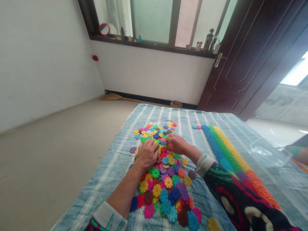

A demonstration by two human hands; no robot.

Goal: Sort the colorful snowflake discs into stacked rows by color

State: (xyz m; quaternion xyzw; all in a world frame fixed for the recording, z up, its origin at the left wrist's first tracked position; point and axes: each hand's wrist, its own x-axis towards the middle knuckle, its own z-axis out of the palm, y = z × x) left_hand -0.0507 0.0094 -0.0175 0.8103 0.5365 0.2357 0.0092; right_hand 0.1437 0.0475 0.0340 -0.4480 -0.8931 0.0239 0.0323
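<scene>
A long heap of plastic snowflake discs [166, 183] in many colours lies on a striped cloth [106, 179]. My left hand [147, 154] rests flat on the left side of the heap, its fingers stretched out over the discs. Over the right side of the heap is my right hand [177, 144], fingers curled inward and pressed together. What it pinches, if anything, is hidden by the hand. To the right lie rows of discs joined into long rods, among them a blue rod [215, 146], a green rod [225, 150] and a yellow rod [232, 147] that continues in orange.
Two loose discs [196, 127] sit by the blue rod's far end. Clear plastic boxes [270, 152] stand at the right, near another person's arm [300, 154]. Beyond the cloth are a wall, a dark red door [243, 54] and a windowsill [154, 48] with bottles.
</scene>
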